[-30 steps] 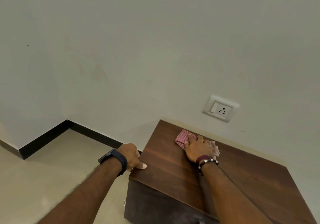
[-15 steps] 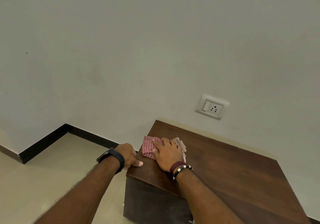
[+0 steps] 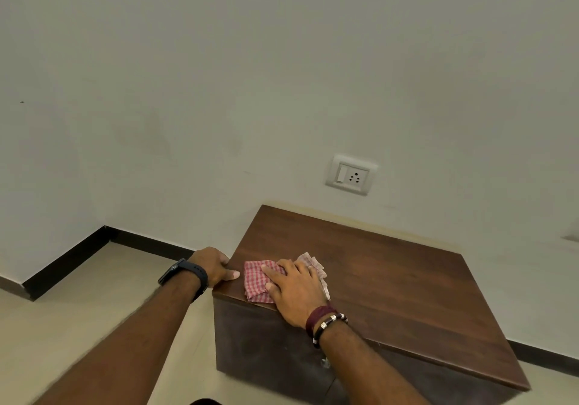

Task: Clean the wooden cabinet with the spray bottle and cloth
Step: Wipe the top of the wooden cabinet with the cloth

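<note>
From the head view, our right hand [image 3: 297, 292] presses flat, fingers straight, on the red checked cloth [image 3: 257, 281] near the wooden cabinet [image 3: 391, 285] top's front left corner. Our left hand [image 3: 216, 265] grips the cabinet's left edge, thumb on top. A wall socket [image 3: 351, 174] sits above.

The cloth [image 3: 258, 281] lies on the cabinet's [image 3: 391, 295] front-left corner, socket [image 3: 351, 174] behind.
</note>
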